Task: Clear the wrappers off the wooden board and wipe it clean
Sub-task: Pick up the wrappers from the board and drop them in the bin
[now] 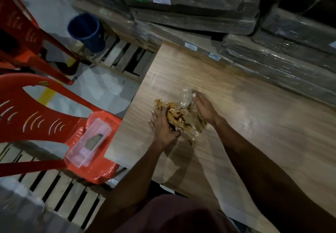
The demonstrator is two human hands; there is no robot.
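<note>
I have both hands on the wrappers (177, 116) on the board (254, 116): left hand (161, 123) fingers spread flat, right hand (202, 108) fingers straight, pressing.

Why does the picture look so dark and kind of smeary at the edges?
Head view: the light is dim, so the wrapped stacks at the top sink into shadow; the bottom left corner and the blue bucket are smeared by motion blur; the wide lens bends the wooden board edges; the wrappers between the left hand and right hand stay fairly clear, with small glints on the plastic.
</note>
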